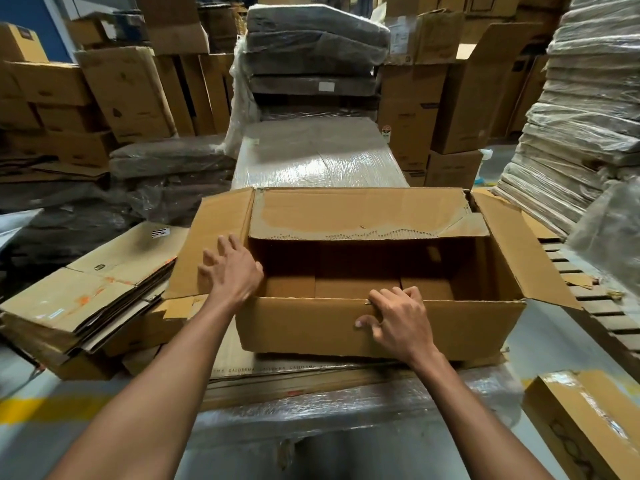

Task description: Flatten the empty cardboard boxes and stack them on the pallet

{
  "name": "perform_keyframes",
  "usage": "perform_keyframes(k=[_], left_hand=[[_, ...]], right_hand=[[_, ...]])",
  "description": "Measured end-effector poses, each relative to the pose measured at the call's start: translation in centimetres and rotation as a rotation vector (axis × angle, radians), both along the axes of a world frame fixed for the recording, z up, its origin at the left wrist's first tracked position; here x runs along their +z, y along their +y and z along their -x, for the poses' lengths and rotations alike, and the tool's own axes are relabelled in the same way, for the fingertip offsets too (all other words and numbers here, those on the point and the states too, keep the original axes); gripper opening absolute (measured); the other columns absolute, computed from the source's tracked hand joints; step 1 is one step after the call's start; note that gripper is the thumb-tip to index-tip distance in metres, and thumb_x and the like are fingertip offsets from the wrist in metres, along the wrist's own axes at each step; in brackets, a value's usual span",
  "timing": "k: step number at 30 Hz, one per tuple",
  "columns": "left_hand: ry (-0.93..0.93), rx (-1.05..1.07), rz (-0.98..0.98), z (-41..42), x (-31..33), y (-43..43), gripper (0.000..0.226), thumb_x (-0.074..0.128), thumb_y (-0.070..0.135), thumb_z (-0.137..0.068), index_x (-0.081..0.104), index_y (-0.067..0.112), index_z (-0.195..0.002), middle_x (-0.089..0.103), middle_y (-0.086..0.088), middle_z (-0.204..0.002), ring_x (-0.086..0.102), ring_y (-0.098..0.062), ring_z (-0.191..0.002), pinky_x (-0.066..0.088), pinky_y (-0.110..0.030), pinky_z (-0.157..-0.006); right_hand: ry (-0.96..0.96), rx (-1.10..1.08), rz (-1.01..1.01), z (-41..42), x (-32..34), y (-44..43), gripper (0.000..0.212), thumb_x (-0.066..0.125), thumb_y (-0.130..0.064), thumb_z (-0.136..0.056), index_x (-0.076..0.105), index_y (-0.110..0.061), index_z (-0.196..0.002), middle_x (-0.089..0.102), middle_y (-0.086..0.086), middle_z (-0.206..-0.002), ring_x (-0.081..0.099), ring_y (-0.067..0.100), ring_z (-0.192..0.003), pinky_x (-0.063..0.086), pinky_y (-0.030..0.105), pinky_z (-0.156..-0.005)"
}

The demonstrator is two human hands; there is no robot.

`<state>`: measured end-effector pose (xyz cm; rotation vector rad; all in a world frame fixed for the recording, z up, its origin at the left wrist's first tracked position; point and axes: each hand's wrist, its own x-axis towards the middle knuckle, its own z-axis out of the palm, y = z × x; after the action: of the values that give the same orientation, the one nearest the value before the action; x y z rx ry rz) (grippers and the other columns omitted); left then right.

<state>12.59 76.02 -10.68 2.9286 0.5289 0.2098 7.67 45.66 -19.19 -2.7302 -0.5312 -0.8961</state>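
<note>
Cardboard box open, empty, left hand resting flat, right hand gripping

An open cardboard box sits in the middle on flattened cardboard. The left hand presses with spread fingers on the box's left flap. The right hand seems to grip the near wall's top edge. A stack of flattened boxes lies to the left, and a wrapped bundle lies beyond.

Dim warm light; glare on shrink wrap; edges bowed, blurred.
</note>
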Motion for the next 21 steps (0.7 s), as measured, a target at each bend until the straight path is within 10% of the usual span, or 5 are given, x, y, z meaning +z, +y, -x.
perform_keyframes(k=[7,14,21], left_hand=[[-0.111,-0.003,0.199,-0.2,-1.2,-0.1,0.079,0.054,0.009,-0.098,0.006,0.008,-0.16,0.057,-0.022,-0.125,0.061,-0.035,-0.102,0.056,-0.048,-0.081],[-0.197,-0.002,0.275,0.2,-2.1,0.4,0.056,0.052,0.005,-0.1,0.026,0.011,-0.149,0.054,-0.013,-0.095,0.058,-0.027,-0.081,0.044,-0.037,-0.059],[-0.224,0.028,0.267,0.7,-2.7,0.3,0.055,0.052,0.001,-0.098,0.028,0.009,-0.146,0.055,-0.013,-0.085,0.057,-0.028,-0.074,0.045,-0.039,-0.055]], right_hand=[[-0.028,-0.006,0.011,0.5,-0.5,0.1,0.036,0.073,-0.059,-0.081,0.062,-0.025,-0.087,0.065,-0.009,-0.079,0.053,0.014,-0.071,0.039,0.037,-0.076],[0.154,-0.038,-0.013,0.8,1.0,0.7,0.044,0.051,-0.069,-0.087,0.065,-0.027,-0.092,0.068,-0.009,-0.085,0.057,0.013,-0.077,0.04,0.039,-0.086],[0.674,-0.029,-0.922,-3.0,7.1,2.0,0.019,0.072,-0.024,-0.087,0.075,-0.018,-0.105,0.076,-0.004,-0.092,0.072,0.015,-0.088,0.061,0.043,-0.088]])
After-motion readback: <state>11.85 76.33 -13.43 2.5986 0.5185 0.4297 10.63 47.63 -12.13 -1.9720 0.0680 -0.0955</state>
